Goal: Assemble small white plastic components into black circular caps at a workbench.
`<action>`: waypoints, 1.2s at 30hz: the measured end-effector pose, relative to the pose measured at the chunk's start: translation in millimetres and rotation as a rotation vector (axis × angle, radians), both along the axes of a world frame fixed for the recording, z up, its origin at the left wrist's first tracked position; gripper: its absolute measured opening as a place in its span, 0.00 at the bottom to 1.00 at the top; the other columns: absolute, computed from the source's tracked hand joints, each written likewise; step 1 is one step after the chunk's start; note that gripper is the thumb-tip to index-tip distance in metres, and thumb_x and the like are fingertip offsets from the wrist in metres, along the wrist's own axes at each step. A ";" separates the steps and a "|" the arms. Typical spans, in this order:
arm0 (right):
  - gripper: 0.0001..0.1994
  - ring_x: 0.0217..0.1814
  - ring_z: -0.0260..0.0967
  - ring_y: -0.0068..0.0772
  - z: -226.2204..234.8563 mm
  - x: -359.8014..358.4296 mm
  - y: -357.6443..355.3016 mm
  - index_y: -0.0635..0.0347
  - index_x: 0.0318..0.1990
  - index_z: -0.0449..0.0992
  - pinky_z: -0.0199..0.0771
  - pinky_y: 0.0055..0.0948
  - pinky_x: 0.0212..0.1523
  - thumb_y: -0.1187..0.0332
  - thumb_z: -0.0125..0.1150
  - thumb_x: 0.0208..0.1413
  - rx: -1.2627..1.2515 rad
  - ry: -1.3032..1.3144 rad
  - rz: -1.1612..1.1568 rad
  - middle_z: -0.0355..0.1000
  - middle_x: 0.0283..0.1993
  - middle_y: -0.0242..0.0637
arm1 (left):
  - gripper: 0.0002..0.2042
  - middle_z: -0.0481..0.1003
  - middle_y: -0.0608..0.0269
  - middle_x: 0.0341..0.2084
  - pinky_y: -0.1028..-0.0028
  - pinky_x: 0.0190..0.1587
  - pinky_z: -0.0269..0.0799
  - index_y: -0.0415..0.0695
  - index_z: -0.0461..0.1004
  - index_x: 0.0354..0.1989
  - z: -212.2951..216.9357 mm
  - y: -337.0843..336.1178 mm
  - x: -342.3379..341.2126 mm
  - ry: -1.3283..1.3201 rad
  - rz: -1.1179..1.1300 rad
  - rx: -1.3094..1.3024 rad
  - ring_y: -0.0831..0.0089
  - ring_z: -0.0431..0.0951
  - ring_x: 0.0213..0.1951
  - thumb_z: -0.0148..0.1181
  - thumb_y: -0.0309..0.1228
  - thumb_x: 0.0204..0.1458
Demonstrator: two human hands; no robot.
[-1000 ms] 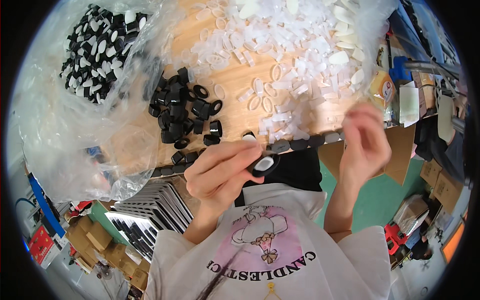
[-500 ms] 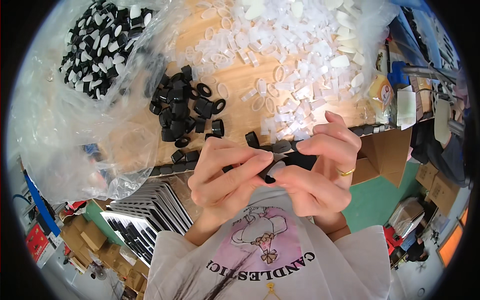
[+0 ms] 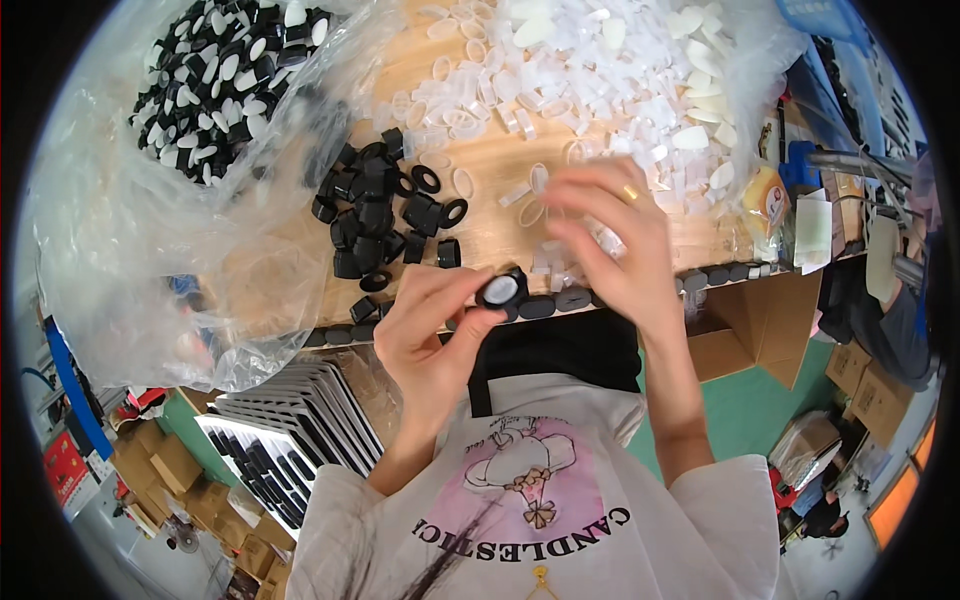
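My left hand [image 3: 425, 325] pinches a small black oval cap [image 3: 517, 281] between thumb and fingers, just above the table's near edge. A whitish oval insert [image 3: 500, 291] faces up inside the cap. My right hand [image 3: 620, 235] is lifted over the near part of the table, slightly blurred, its thumb and fingers apart with nothing visible between them. Close to its fingertips lie clear plastic oval rings [image 3: 530, 212]. A pile of black oval caps [image 3: 372, 215] stands to the left of centre. The large heap of clear rings [image 3: 600, 85] spreads across the far side.
At far left, a clear plastic bag [image 3: 130, 270] holds black pieces with white ovals [image 3: 210, 85]. Black pieces [image 3: 573, 298] line the table's front edge. Stacked trays [image 3: 290, 430] stand below left; an open cardboard box [image 3: 760, 335] sits below right. White ovals [image 3: 705, 80] lie far right.
My right hand has left the black cap and moved up over the clear rings. My left hand keeps the cap, now turned so its whitish insert shows.
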State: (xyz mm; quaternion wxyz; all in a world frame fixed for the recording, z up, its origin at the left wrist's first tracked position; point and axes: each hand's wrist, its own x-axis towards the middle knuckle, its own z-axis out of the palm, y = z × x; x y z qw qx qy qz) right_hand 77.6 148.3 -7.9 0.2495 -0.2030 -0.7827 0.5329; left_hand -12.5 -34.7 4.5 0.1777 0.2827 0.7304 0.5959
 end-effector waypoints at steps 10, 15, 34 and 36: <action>0.07 0.41 0.70 0.40 6.7 -14.6 2.1 0.63 0.32 0.78 0.68 0.35 0.43 0.77 0.67 0.43 0.368 -0.027 0.254 0.73 0.45 0.39 | 0.14 0.77 0.58 0.36 0.78 0.41 0.71 0.34 0.80 0.45 -7.6 -5.8 -7.2 -0.083 0.026 -0.023 0.73 0.75 0.39 0.67 0.18 0.47; 0.07 0.23 0.68 0.35 23.6 -0.4 -13.1 0.64 0.29 0.77 0.66 0.26 0.21 0.83 0.64 0.39 0.441 0.193 0.299 0.71 0.39 0.42 | 0.14 0.77 0.56 0.40 0.79 0.38 0.74 0.35 0.80 0.45 -7.3 -4.5 -3.6 -0.065 0.005 -0.093 0.75 0.77 0.38 0.66 0.16 0.47; 0.12 0.30 0.73 0.26 32.2 17.7 -14.5 0.71 0.39 0.77 0.75 0.23 0.30 0.74 0.72 0.48 -0.082 0.025 0.192 0.75 0.36 0.40 | 0.15 0.74 0.57 0.38 0.78 0.37 0.74 0.36 0.81 0.46 22.3 10.8 8.1 0.064 -0.012 0.107 0.74 0.76 0.35 0.69 0.21 0.48; 0.10 0.29 0.72 0.23 31.3 19.0 -9.9 0.72 0.39 0.77 0.74 0.21 0.28 0.77 0.69 0.51 -0.213 -0.027 0.254 0.74 0.36 0.39 | 0.15 0.74 0.59 0.37 0.78 0.36 0.74 0.36 0.80 0.46 26.7 8.6 7.8 0.009 -0.030 0.061 0.75 0.76 0.35 0.69 0.22 0.48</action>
